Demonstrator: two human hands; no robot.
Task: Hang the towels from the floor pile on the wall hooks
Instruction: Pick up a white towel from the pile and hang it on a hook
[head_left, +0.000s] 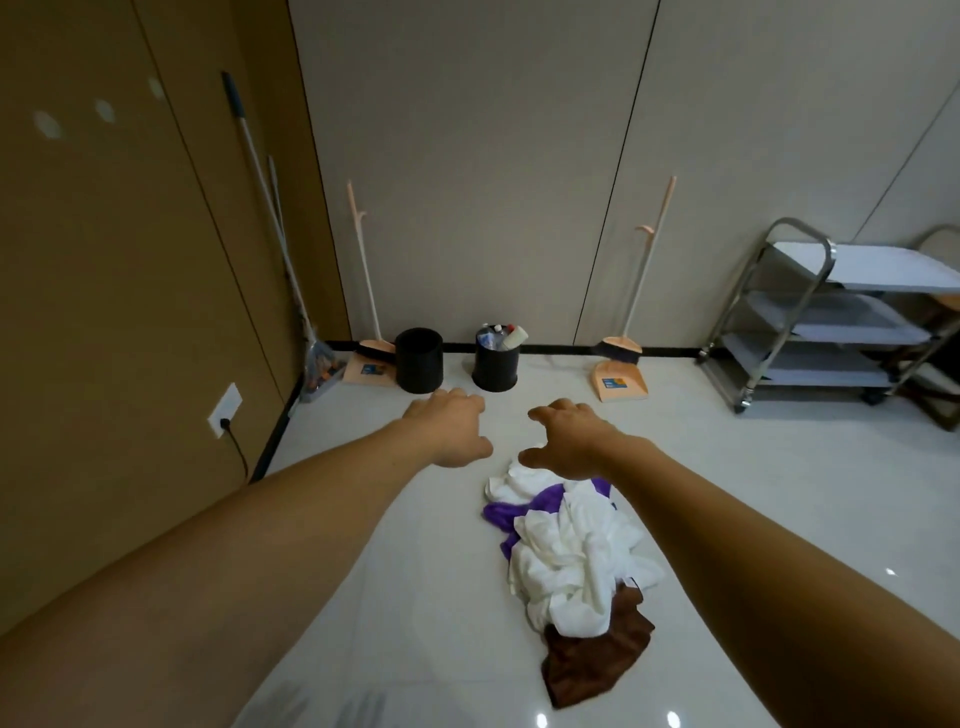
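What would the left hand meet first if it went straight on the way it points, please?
The left hand would probably reach the bottle-filled black bin; depth is unclear.

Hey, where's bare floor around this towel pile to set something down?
Bare floor lies right of the towel pile, reaching toward the cart, and left of it toward the brown wall. It is crowded along the back wall: a black bin, a bottle-filled bin, a dustpan.

A: The pale floor (415, 597) looks glossy and smooth, with light spots near us.

B: The heap of white, purple and brown towels (571, 551) is soft matt cloth. Far right, the three-shelf trolley (795, 291) has a shiny metal frame.
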